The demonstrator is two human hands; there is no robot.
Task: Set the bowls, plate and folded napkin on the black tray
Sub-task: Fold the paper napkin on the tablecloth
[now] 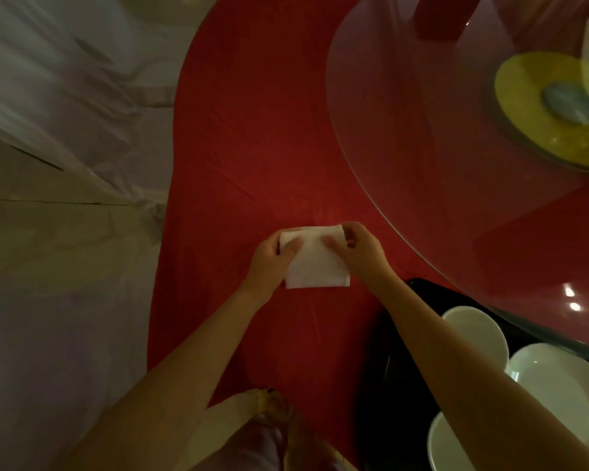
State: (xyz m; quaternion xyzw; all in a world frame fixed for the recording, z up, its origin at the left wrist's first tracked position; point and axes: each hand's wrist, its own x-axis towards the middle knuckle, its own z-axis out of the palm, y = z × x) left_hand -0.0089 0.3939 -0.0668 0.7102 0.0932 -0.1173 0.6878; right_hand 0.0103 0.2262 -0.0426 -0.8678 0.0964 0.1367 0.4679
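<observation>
Bare forearms over red tablecloth, pale floor beside

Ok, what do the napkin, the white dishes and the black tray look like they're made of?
Napkin: soft matte white cloth, apparently; it folds under the left hand and right hand, and its bottom edge looks hemmed.
White dishes: smooth and glossy, probably ceramic.
Black tray: dark with a shiny rim, perhaps plastic or lacquer; too dim to tell.

Plain white napkin on a solid red tablecloth; glossy black tray at four o'clock carries white bowls.
</observation>
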